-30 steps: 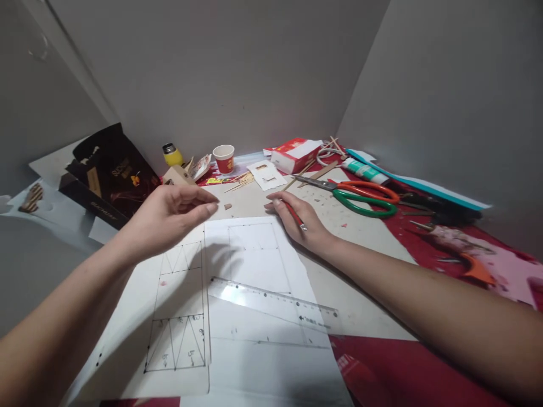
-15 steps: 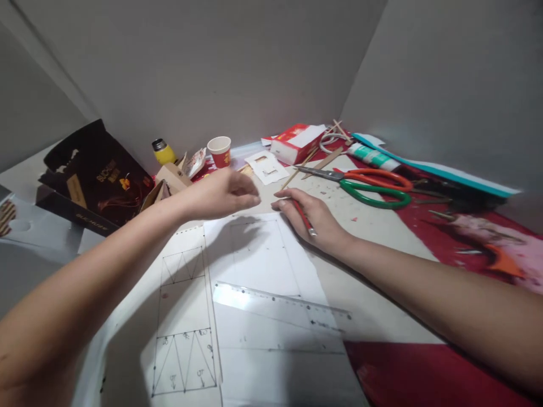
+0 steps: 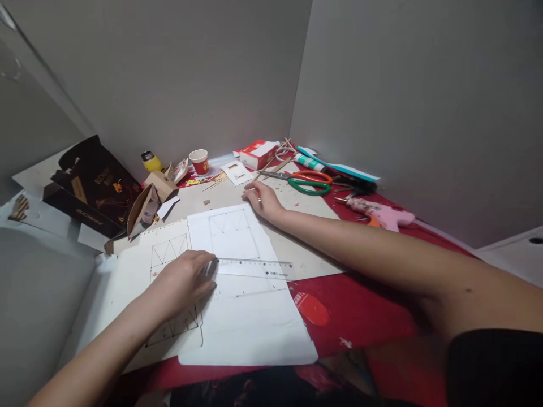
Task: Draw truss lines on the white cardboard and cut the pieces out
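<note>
My left hand (image 3: 182, 280) is at the left end of a clear ruler (image 3: 254, 269), its thumb and fingers closed on that end. The ruler lies across a white sheet (image 3: 237, 333) with pencilled lines and a rectangle. Under my left hand and forearm is a drawing sheet (image 3: 136, 271) with zigzag lines inside a long frame, partly hidden. My right hand (image 3: 266, 202) rests at the sheet's top right corner, fingers curled around a red pencil (image 3: 258, 195), mostly hidden by the hand.
Beyond my right hand lie scissors (image 3: 307, 182) with orange and green handles. A pink glue gun (image 3: 382, 215) is at right. A paper cup (image 3: 199, 162), a red-and-white box (image 3: 258, 154) and a yellow bottle (image 3: 151, 161) stand behind. A dark box (image 3: 93, 186) leans at left.
My left hand has come down and back from above the paper to the ruler's left end. My right hand still holds the pencil. The view has shifted, showing more of the table's near edge.
</note>
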A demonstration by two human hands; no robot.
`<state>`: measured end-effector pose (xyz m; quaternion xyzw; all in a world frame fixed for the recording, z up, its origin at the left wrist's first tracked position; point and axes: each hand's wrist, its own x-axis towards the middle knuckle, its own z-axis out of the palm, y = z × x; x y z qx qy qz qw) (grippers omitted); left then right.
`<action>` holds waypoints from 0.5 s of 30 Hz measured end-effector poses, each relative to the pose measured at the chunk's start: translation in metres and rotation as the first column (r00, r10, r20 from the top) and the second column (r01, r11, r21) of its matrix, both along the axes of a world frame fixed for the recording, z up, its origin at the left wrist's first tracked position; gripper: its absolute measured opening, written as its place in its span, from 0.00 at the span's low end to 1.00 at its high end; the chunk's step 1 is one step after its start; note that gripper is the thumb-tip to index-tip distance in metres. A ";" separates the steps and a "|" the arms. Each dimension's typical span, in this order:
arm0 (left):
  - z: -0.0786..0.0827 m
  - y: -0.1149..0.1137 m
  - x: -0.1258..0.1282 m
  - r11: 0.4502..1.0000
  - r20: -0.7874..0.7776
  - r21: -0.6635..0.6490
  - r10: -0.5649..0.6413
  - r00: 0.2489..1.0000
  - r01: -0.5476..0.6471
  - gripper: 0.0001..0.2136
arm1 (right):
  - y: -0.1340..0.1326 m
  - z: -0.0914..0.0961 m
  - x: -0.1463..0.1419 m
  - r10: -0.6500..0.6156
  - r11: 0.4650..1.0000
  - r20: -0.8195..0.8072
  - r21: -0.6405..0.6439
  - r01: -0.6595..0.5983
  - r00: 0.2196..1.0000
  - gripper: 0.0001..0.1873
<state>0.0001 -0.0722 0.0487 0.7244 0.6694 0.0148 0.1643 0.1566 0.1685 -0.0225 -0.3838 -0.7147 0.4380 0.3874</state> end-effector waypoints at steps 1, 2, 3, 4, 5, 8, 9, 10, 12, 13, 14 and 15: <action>-0.003 0.002 -0.001 1.000 -0.017 -0.004 -0.007 1.000 0.007 0.18 | 0.002 0.001 -0.002 0.002 1.000 0.001 -0.029 -0.002 1.000 0.17; -0.004 0.005 -0.002 1.000 -0.036 -0.008 -0.015 0.999 0.015 0.16 | 0.004 0.003 -0.003 0.005 0.998 0.002 -0.061 -0.005 1.000 0.17; -0.005 0.009 -0.004 1.000 -0.055 -0.017 -0.025 0.998 0.024 0.16 | 0.007 0.005 -0.005 0.010 0.995 0.002 -0.095 -0.010 1.000 0.17; -0.004 0.013 -0.005 0.999 -0.073 -0.029 -0.036 0.997 0.034 0.15 | 0.010 0.009 -0.006 0.016 0.992 0.002 -0.127 -0.016 1.000 0.16; -0.003 0.016 -0.007 0.998 -0.089 -0.045 -0.049 0.995 0.045 0.15 | 0.013 0.013 -0.007 0.022 0.988 0.001 -0.156 -0.021 1.000 0.15; 0.001 0.025 -0.008 0.992 -0.112 -0.104 -0.082 0.990 0.070 0.16 | 0.020 0.030 -0.007 0.030 0.982 -0.012 -0.185 -0.031 0.999 0.17; 0.002 0.027 -0.008 0.989 -0.112 -0.125 -0.089 0.990 0.075 0.16 | 0.019 0.036 -0.005 0.033 0.984 -0.020 -0.173 -0.035 0.999 0.16; 0.004 0.028 -0.007 0.986 -0.108 -0.144 -0.095 0.990 0.079 0.16 | 0.017 0.043 -0.001 0.037 0.988 -0.027 -0.152 -0.041 0.999 0.14; 0.006 0.031 -0.006 0.980 -0.096 -0.180 -0.105 0.990 0.086 0.16 | 0.006 0.057 0.010 0.065 0.994 -0.041 -0.083 -0.069 0.997 0.12; 0.008 0.033 -0.005 0.977 -0.090 -0.195 -0.110 0.990 0.091 0.16 | -0.002 0.064 0.017 0.089 0.995 -0.044 -0.038 -0.090 0.995 0.10; 0.009 0.034 -0.004 0.973 -0.086 -0.208 -0.116 0.989 0.096 0.16 | -0.011 0.069 0.025 0.115 0.993 -0.039 0.008 -0.115 0.993 0.08; 0.010 0.035 -0.004 0.970 -0.082 -0.220 -0.123 0.989 0.103 0.16 | -0.022 0.073 0.034 0.134 0.990 -0.029 0.051 -0.133 0.991 0.07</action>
